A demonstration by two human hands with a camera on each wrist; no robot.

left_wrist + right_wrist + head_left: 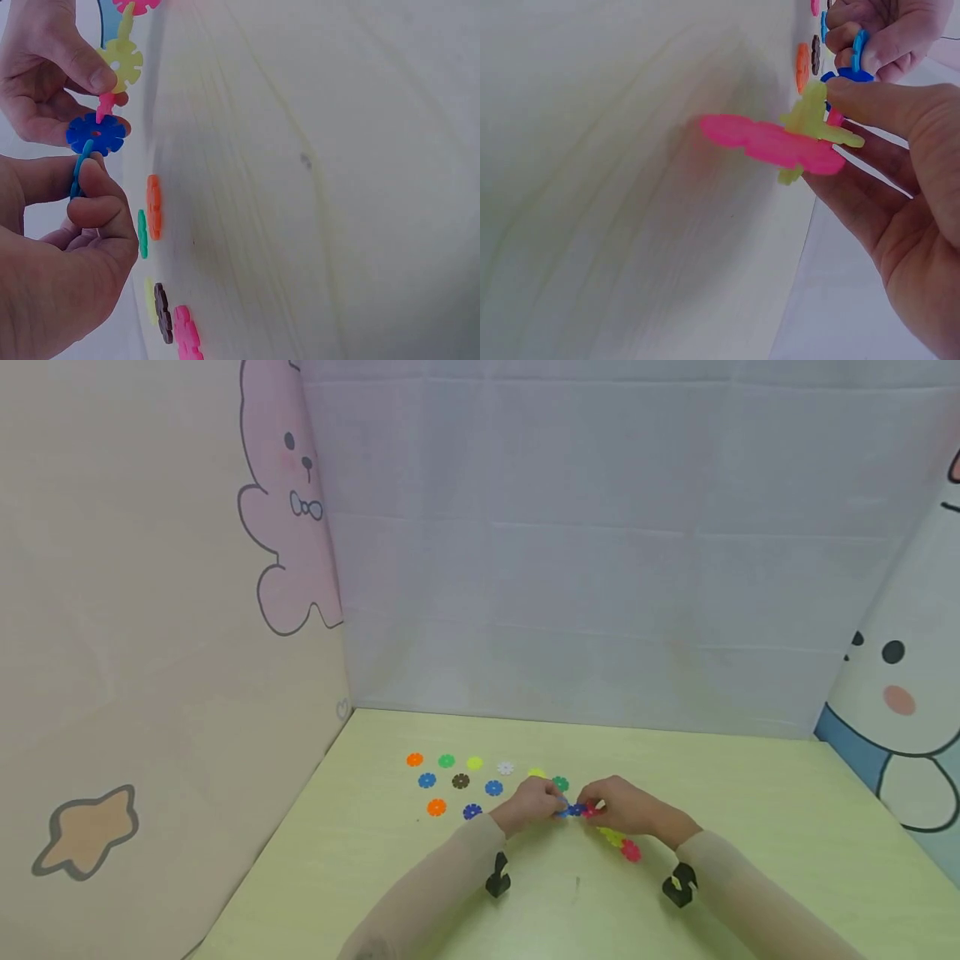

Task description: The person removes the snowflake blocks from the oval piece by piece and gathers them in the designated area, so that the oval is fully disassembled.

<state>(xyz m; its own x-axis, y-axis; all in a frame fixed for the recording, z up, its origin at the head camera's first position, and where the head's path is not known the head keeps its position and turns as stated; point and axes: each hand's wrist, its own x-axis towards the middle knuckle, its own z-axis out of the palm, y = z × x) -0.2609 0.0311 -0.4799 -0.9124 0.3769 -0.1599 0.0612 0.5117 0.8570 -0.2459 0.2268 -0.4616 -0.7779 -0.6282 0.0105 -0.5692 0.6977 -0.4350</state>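
Observation:
My left hand [531, 802] pinches a light blue notched plastic disc [81, 172] between thumb and fingers. It slots edge-on into a dark blue disc [96, 136], part of a chain of flower-shaped snowflake discs. Beyond the dark blue one come a small visible piece of pink disc [105, 109], then yellow discs [126, 66] and a bright pink end disc [772, 144]. The right hand [628, 806] grips the chain around its pink and yellow part, thumb on one side. In the head view, the fingers partly cover the joined pieces, and the chain's end hangs toward the front.
Loose discs lie in rough rows left of the hands, among them an orange disc [437, 807], a brown disc [461, 781], a white disc [506, 767] and a green disc [560, 783]. Curtains with cartoon prints surround the pale yellow table [765, 827] at the back and sides.

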